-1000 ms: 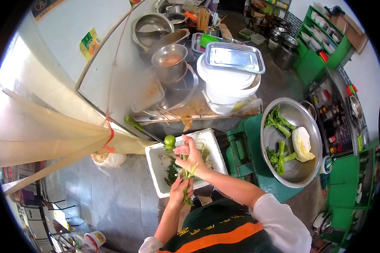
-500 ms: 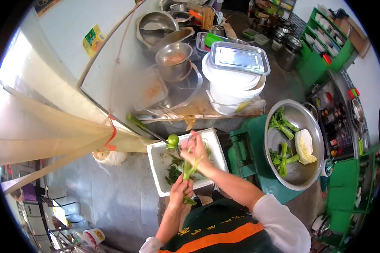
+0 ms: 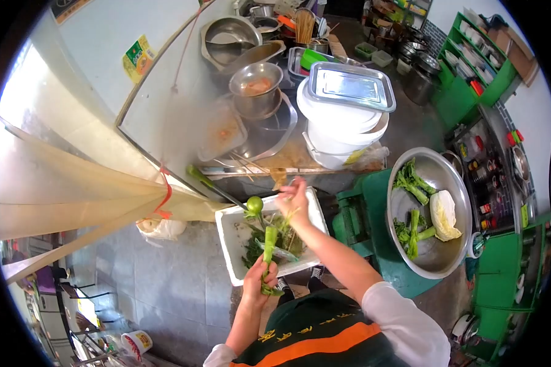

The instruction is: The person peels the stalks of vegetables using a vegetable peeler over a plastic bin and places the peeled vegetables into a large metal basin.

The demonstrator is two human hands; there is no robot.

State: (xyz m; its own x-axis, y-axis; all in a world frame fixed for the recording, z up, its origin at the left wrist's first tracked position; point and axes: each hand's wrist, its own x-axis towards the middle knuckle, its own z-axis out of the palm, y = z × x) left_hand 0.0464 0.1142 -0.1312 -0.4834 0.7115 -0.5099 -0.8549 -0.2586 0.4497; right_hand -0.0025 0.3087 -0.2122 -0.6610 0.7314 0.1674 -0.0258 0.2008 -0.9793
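My left hand (image 3: 257,280) is wrapped round a green vegetable stalk (image 3: 269,244), which stands up out of it over the near side of a white foam box (image 3: 228,257). Leaves hang below the fist. Above the far right part of the box is my right hand (image 3: 292,199), its fingers curled and apart from the stalk; thin pale strips show by its wrist, and what the fingers hold is too small to tell. Dark green leaves (image 3: 254,244) and trimmings lie in the box.
A steel basin (image 3: 431,260) with leafy stalks and a pale cabbage (image 3: 444,214) sits on a green stand (image 3: 379,226) at the right. White buckets (image 3: 337,131) and steel bowls (image 3: 257,104) stand on the counter ahead. A round green object (image 3: 254,205) is beside the box.
My right hand has moved up and away from the stalk to the far side of the box. My left hand keeps its hold, and more of the stalk now shows.
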